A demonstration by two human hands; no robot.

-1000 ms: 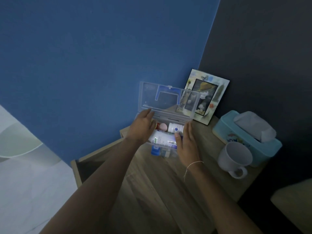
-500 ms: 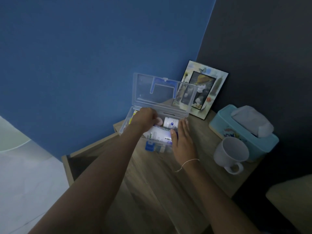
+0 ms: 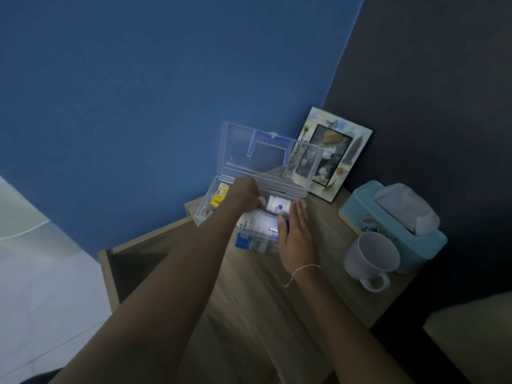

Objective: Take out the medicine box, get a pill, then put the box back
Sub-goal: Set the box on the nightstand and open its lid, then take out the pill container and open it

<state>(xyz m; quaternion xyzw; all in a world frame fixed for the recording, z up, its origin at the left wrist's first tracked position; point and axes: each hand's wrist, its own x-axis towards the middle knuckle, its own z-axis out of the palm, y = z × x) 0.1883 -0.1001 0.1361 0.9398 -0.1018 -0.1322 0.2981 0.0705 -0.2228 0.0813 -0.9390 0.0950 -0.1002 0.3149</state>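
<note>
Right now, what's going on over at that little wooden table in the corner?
A person is going through a clear plastic medicine box that sits open on the wooden table, its lid standing up. The left hand reaches down into the box beside a white pill bottle, while the right hand lies flat against the box's right end, steadying it. No pill is out yet. A white mug, a tissue box and a picture frame stand nearby.

Clear plastic box (image 3: 266,159), wood tabletop (image 3: 249,300)
</note>
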